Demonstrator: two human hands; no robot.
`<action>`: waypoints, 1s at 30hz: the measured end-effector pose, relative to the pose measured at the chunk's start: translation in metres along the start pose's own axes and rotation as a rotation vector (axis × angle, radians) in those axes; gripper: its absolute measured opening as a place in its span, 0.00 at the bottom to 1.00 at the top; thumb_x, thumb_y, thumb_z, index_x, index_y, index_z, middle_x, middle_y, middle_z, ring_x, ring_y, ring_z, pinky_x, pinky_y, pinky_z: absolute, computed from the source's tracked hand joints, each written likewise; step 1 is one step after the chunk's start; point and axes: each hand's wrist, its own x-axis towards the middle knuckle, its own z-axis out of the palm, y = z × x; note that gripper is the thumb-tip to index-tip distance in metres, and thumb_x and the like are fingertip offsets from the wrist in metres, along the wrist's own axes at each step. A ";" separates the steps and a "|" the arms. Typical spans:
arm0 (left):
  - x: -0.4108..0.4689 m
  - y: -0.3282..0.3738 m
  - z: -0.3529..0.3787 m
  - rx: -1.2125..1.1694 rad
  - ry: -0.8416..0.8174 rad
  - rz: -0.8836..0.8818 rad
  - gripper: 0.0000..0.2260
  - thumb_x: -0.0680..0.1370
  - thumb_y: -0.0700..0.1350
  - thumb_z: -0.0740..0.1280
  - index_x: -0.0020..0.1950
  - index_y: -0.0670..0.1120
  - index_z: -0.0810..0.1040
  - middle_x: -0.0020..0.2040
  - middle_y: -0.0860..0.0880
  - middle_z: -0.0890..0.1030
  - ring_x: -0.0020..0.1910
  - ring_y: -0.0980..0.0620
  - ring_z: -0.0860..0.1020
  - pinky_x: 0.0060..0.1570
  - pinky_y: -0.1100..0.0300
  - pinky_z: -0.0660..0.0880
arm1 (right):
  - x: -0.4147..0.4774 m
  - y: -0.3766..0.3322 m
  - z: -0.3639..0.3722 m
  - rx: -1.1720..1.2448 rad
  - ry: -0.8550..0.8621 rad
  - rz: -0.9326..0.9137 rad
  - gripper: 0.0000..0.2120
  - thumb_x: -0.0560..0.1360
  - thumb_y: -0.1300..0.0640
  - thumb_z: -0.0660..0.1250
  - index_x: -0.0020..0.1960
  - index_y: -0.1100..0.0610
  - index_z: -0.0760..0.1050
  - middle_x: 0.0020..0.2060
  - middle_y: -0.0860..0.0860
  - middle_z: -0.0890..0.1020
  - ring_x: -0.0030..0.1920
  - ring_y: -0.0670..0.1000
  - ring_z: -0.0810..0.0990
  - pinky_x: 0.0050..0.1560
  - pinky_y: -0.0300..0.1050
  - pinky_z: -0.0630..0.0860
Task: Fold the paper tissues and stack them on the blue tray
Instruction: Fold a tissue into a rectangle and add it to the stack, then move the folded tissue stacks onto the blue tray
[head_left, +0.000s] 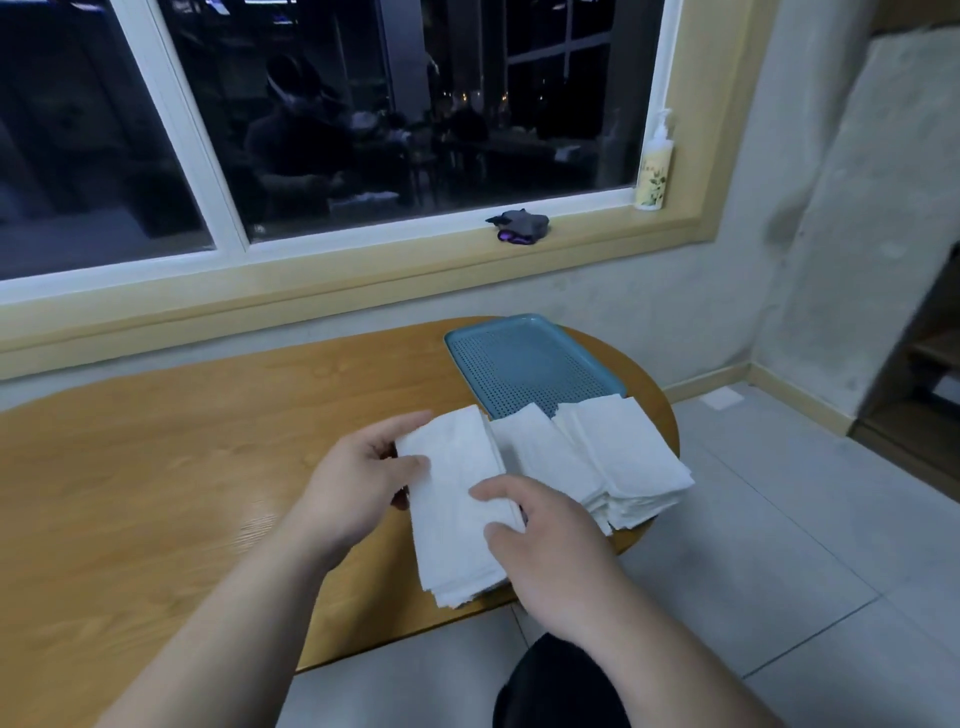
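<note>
In the middle of the frame the left hand (358, 478) pinches the upper left edge of a long folded tissue (457, 504) and the right hand (550, 551) grips its right edge, probably to keep the layers aligned. To the right, a pile of tissues (618, 457) overlaps the near rim of the blue tray (498, 325) on the desk (182, 457), close at hand for stacking.

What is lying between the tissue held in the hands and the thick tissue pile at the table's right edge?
Head view: another flat white tissue lies there, touching the pile and beside the held tissue.
</note>
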 end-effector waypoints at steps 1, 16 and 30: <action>0.006 0.002 0.002 0.010 0.010 0.007 0.20 0.78 0.37 0.67 0.57 0.63 0.80 0.53 0.49 0.85 0.51 0.40 0.82 0.50 0.42 0.80 | 0.004 -0.001 -0.002 0.005 0.015 0.006 0.16 0.80 0.58 0.61 0.59 0.38 0.75 0.45 0.41 0.79 0.38 0.38 0.78 0.32 0.31 0.73; 0.097 0.041 0.113 0.163 -0.177 0.079 0.22 0.77 0.38 0.69 0.68 0.55 0.77 0.34 0.57 0.82 0.31 0.57 0.76 0.37 0.63 0.75 | 0.041 0.041 -0.099 -0.037 0.345 0.148 0.15 0.79 0.57 0.61 0.57 0.39 0.77 0.50 0.35 0.78 0.43 0.32 0.77 0.31 0.26 0.72; 0.145 0.025 0.159 0.967 -0.273 0.196 0.28 0.75 0.56 0.68 0.75 0.60 0.67 0.59 0.51 0.74 0.67 0.45 0.68 0.67 0.49 0.66 | 0.082 0.096 -0.124 -0.543 0.275 0.117 0.11 0.76 0.52 0.65 0.56 0.42 0.78 0.53 0.39 0.68 0.56 0.44 0.66 0.62 0.43 0.70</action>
